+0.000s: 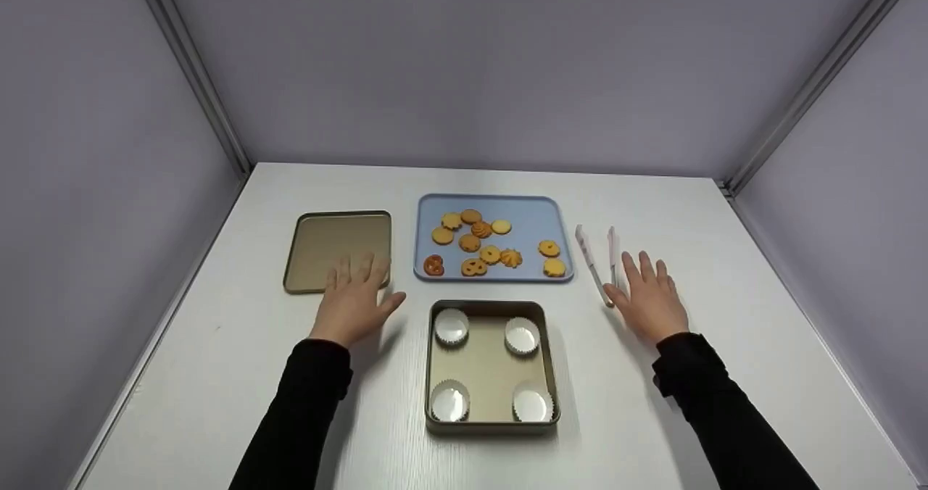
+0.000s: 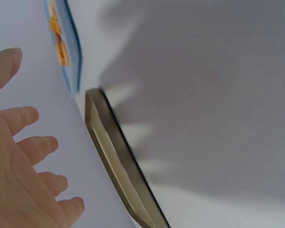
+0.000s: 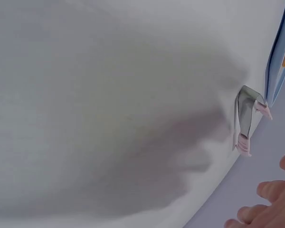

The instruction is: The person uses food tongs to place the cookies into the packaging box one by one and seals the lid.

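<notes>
My left hand [image 1: 353,301], fingers spread and holding nothing, hovers over the near edge of a flat gold lid [image 1: 341,240]. On the right, my right hand [image 1: 649,301] is spread in the air close to a pair of tongs [image 1: 594,267] with pale pink tips, its thumb overlapping their near end in the head view. Between the hands stands an open gold tin [image 1: 435,428] with white paper cups in its corners, one of them a front-left cup [image 1: 450,401]. Behind it, a blue tray [image 1: 536,214] carries several cookies [image 1: 490,254] and a pretzel [image 1: 433,265].
All of these lie on a white table [image 1: 217,374]. Grey panels surround it, with a back wall [image 1: 464,69] behind the table and side walls at left and right. In the left wrist view the hand's shadow falls beside the lid [image 2: 123,166].
</notes>
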Action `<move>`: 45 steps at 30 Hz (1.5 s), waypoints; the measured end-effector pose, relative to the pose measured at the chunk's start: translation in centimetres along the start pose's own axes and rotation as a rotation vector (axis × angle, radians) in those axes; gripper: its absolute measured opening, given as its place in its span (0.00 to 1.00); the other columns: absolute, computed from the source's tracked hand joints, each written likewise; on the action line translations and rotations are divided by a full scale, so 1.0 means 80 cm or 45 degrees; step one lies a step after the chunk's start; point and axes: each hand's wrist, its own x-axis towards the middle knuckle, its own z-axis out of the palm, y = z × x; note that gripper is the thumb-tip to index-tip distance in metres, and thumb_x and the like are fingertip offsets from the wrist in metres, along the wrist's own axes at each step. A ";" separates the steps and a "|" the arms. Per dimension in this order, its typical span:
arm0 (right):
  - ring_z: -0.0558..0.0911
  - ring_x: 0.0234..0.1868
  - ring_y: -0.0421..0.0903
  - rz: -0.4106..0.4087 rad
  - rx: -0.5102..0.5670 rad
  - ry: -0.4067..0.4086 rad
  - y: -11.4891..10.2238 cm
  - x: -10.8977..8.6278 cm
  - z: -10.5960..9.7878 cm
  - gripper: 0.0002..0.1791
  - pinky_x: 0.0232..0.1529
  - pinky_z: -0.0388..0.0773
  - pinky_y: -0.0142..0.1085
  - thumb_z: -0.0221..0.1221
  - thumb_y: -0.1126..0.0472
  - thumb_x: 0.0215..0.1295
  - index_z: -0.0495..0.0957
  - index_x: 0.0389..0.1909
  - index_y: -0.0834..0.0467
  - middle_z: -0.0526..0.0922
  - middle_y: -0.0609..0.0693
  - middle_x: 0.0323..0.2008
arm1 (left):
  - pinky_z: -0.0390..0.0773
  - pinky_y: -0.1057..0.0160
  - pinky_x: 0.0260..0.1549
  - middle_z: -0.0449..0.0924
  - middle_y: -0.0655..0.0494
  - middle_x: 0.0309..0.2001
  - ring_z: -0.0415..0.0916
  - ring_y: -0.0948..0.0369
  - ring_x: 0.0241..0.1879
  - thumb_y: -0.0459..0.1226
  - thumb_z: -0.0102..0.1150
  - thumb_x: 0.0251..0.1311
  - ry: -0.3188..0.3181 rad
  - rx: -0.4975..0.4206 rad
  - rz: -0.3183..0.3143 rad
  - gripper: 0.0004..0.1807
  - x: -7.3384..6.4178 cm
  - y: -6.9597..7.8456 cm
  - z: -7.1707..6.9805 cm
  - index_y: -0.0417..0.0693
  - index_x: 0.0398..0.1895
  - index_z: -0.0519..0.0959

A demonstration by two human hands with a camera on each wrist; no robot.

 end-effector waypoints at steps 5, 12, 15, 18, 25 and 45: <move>0.44 0.77 0.76 -0.006 0.046 -0.036 -0.001 0.007 0.000 0.44 0.76 0.45 0.67 0.49 0.43 0.80 0.46 0.80 0.69 0.46 0.76 0.77 | 0.42 0.35 0.77 0.48 0.39 0.81 0.35 0.36 0.79 0.60 0.50 0.73 -0.087 -0.206 0.019 0.44 -0.005 0.014 0.005 0.48 0.83 0.53; 0.43 0.78 0.73 0.017 0.180 -0.072 -0.001 0.018 0.004 0.48 0.77 0.44 0.63 0.49 0.44 0.80 0.39 0.80 0.72 0.43 0.75 0.78 | 0.48 0.39 0.77 0.45 0.37 0.81 0.42 0.40 0.80 0.63 0.52 0.70 -0.247 -0.598 -0.078 0.50 -0.020 0.039 0.021 0.49 0.84 0.45; 0.44 0.78 0.74 0.020 0.193 -0.072 0.000 0.020 0.006 0.47 0.77 0.45 0.64 0.50 0.45 0.80 0.39 0.80 0.72 0.44 0.76 0.77 | 0.50 0.41 0.77 0.51 0.36 0.79 0.48 0.41 0.79 0.61 0.54 0.70 -0.266 -0.694 -0.108 0.50 -0.028 0.047 0.027 0.49 0.84 0.45; 0.45 0.77 0.76 0.016 0.191 -0.069 -0.001 0.022 0.008 0.46 0.76 0.45 0.65 0.51 0.46 0.80 0.40 0.80 0.71 0.45 0.76 0.77 | 0.53 0.44 0.77 0.56 0.37 0.77 0.54 0.42 0.77 0.58 0.56 0.71 -0.253 -0.770 -0.109 0.48 -0.035 0.054 0.032 0.46 0.83 0.48; 0.47 0.76 0.76 0.020 0.197 -0.109 -0.006 0.026 0.012 0.46 0.76 0.48 0.66 0.49 0.46 0.80 0.39 0.80 0.70 0.45 0.77 0.77 | 0.62 0.46 0.74 0.62 0.34 0.74 0.65 0.42 0.72 0.46 0.58 0.73 -0.223 -0.917 -0.100 0.42 -0.046 0.065 0.044 0.38 0.81 0.53; 0.61 0.68 0.78 0.079 0.075 -0.038 -0.013 0.043 0.026 0.46 0.62 0.65 0.72 0.55 0.46 0.77 0.45 0.80 0.69 0.57 0.77 0.72 | 0.64 0.45 0.73 0.65 0.37 0.73 0.65 0.42 0.72 0.41 0.56 0.74 -0.109 -0.890 -0.096 0.35 -0.057 0.074 0.066 0.38 0.79 0.59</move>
